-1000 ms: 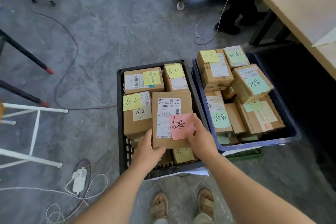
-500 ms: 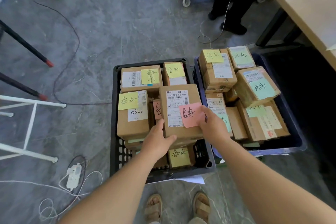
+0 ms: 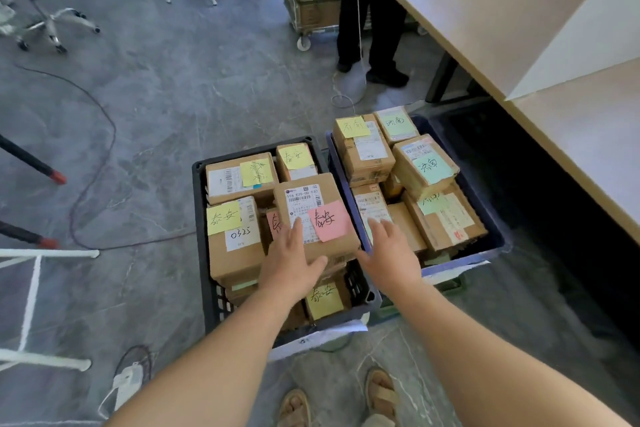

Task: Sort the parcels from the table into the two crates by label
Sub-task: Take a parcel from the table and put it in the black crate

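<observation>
Parcel (image 3: 311, 215) with the pink note (image 3: 329, 220) sits atop the stack at the black crate's (image 3: 200, 236) right edge, and its writing looks like the yellow notes (image 3: 223, 217) there. Left hand (image 3: 291, 267) rests flat on it, probably steadying; right hand (image 3: 388, 253) hovers beside it, fingers spread, empty.

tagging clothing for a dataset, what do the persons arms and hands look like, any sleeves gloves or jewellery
The left hand and right hand wear no gloves; no watch, bracelet or ring shows on either. Past the wrists both arms are bare to the frame's bottom edge, with no sleeve in view.
</observation>
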{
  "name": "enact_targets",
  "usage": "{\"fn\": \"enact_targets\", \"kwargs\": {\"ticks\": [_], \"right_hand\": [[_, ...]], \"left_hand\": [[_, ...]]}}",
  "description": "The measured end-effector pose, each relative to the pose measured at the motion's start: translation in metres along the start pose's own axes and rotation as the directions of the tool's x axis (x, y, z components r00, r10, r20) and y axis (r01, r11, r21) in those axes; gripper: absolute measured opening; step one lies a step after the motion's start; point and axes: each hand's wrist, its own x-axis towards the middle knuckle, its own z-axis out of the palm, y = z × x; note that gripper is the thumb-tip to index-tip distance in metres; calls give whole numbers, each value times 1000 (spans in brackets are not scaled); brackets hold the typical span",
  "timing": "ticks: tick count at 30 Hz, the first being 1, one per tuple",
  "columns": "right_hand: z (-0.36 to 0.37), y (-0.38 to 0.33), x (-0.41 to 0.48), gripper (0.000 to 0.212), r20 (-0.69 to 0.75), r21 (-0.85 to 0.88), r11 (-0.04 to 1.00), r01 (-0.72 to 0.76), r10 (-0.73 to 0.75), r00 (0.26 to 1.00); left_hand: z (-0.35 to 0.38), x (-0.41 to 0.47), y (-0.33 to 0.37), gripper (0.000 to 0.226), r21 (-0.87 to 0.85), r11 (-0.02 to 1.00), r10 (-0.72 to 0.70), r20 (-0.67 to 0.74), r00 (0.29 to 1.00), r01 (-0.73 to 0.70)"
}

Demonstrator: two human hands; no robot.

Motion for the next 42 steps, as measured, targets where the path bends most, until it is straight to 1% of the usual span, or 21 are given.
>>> {"fn": "enact_targets", "kwargs": {"ticks": [2, 5, 9, 14, 22, 26, 29, 32, 37, 40, 42], "right_hand": [[-6, 4, -21, 67, -23, -24, 1000, -19, 18, 1000], [-19, 14, -56, 68, -86, -30, 998, -63, 60, 994], [-39, 35, -100, 70, -181, -65, 989, -131, 118, 976], [-64, 69, -155, 71, -269, -68, 972, -226, 200, 942], [-101, 151, -254, 74, -402, -48, 947, -317, 272, 874], [-113, 206, -313, 74, -425, -8, 935, -355, 318, 848], [-118, 248, -355, 75, -436, -8, 923, -386, 344, 831], [-123, 289, -393, 74, -459, -20, 909, -416, 361, 812], [-127, 349, -453, 70, -478, 4, 874, -485, 428, 767], [-126, 380, -485, 69, -472, 32, 840, -541, 490, 733], [-127, 401, -504, 68, -480, 72, 813, -578, 536, 694]], "left_hand": [[1, -9, 7, 85, 78, 996, 38, 60, 997, -43], [5, -27, 22, 81, 244, 948, 190, 86, 978, -206], [16, -45, 50, 82, 336, 868, 339, 138, 930, -366], [23, -75, 98, 81, 429, 763, 462, 163, 872, -485], [60, -155, 193, 78, 476, 633, 608, 181, 773, -610], [97, -211, 244, 78, 502, 557, 671, 198, 715, -662], [124, -251, 280, 78, 516, 504, 711, 209, 672, -693], [152, -284, 314, 78, 529, 464, 732, 224, 644, -711], [204, -332, 362, 79, 518, 394, 758, 284, 587, -759], [231, -359, 389, 78, 482, 342, 775, 342, 532, -807], [248, -373, 407, 77, 446, 310, 785, 378, 491, -840]]}}
